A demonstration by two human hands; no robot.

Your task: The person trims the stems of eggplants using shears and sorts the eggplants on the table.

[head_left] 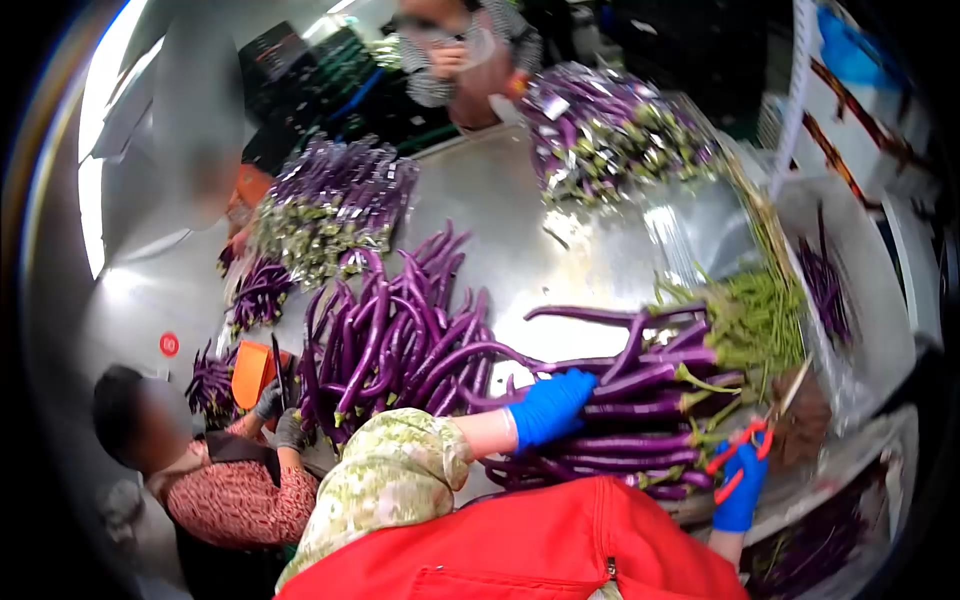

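Note:
My left hand (552, 408), in a blue glove, is closed over a long purple eggplant (635, 382) in the row in front of me; its fingertips are partly hidden. Red-handled scissors (740, 447) are in my blue-gloved right hand (738, 487), with the blades pointing up and away to the right. The green stem ends (695, 380) of the row face the scissors. Just beyond them lies a heap of cut green stems (755, 310). Left of the row, a large pile of loose eggplants (385, 335) covers the near part of the metal table (480, 215).
Bagged eggplants are stacked at the far side (610, 135) and left (330, 205). A co-worker (235, 490) in gloves stands at the left, near an orange object (253, 375). Another person (465, 60) is across the table. Plastic-lined bins (840, 290) stand on the right.

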